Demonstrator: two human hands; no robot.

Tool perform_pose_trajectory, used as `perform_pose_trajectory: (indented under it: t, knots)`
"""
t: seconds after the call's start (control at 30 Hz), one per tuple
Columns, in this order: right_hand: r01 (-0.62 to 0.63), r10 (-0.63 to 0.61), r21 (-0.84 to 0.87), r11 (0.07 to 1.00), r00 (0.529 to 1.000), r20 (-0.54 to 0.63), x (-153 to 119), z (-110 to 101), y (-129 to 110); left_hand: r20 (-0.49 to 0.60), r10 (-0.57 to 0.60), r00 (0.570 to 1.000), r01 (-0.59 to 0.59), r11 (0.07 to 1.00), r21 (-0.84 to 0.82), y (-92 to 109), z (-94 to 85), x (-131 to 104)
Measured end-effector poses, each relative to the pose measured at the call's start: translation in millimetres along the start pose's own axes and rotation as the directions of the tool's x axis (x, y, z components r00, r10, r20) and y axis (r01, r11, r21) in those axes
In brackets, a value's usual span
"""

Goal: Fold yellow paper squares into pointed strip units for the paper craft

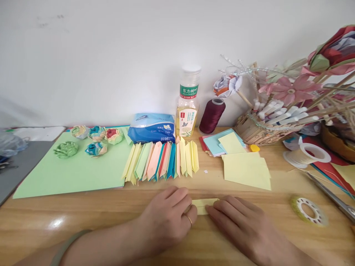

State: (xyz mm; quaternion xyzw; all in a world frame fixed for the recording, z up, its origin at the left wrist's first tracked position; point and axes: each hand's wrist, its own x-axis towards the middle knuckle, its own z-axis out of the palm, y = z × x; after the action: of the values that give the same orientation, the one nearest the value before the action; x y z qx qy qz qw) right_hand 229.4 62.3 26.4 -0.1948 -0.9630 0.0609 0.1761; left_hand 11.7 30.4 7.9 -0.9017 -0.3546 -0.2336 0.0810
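A small folded strip of pale yellow paper (205, 206) lies near the table's front, between my two hands. My left hand (172, 216), with a ring on one finger, is curled closed over the strip's left end. At the right end my right hand (241, 220) is closed too, its thumb and fingertips pressing the paper. Both ends are hidden under the fingers. Just beyond stands a row of folded paper pieces (158, 160) in yellow, green, pink, red and blue. To the right lie flat yellow paper sheets (245, 171).
Folded paper flowers (66, 149) rest on a green sheet (74, 177) at left. Behind the row are a blue tissue pack (151, 127), a bottle (188, 103) and a maroon thread spool (212, 116). Tape (309, 210), scissors (332, 197) and a basket of pens (260, 129) are at right.
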Motion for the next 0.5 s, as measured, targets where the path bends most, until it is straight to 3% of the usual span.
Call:
perform_pose_trajectory:
  t: [0.17,0.33,0.43,0.5]
  knots:
    - [-0.056,0.056,0.06,0.997,0.998,-0.002,-2.6,5.5,2.4,-0.035,-0.041,0.999,0.039,0.998,-0.05,2.3,2.9,0.2]
    - [-0.189,0.188,0.089,0.978,0.982,0.012,-1.5,13.4,2.3,0.004,-0.216,0.976,0.21,0.946,-0.246,3.5,-2.4,7.3]
    - [-0.221,0.221,0.091,0.971,0.975,0.011,0.1,14.9,2.9,0.094,-0.331,0.939,0.342,0.874,-0.345,4.6,-5.4,9.2]
    - [-0.22,0.221,0.078,0.972,0.975,-0.004,0.5,15.4,4.3,0.168,-0.424,0.89,0.454,0.797,-0.399,5.6,-6.9,9.3]
